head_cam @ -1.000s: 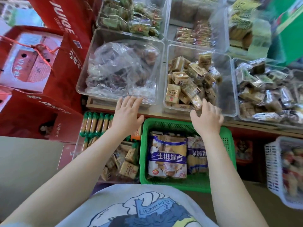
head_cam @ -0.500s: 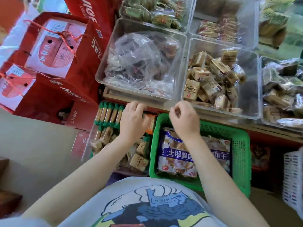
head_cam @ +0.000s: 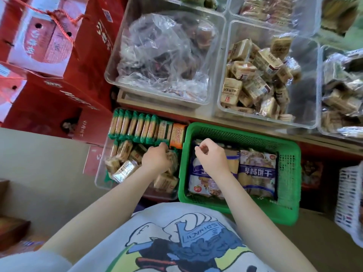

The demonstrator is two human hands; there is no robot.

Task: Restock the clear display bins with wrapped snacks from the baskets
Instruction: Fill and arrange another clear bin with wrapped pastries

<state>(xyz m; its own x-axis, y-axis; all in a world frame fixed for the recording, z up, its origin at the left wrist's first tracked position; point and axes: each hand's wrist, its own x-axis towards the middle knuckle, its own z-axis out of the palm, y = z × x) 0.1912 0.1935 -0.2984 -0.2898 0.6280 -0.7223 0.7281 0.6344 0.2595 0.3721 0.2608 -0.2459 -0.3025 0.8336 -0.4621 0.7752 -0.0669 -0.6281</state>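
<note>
It was a small shop, a snack corner by the look of it. Clear display bins [head_cam: 267, 75] sat side by side on a shelf, heaped with wrapped snacks [head_cam: 255, 79]. Below stood a green basket [head_cam: 288, 169] of biscuit packs [head_cam: 257, 171] and a clear tub of green-wrapped bars [head_cam: 135, 124]. Red gift boxes [head_cam: 59, 46] with cord handles were stacked alongside.

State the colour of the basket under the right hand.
Green, a perforated plastic basket holding blue-and-white biscuit packs; the head view shows it.
</note>
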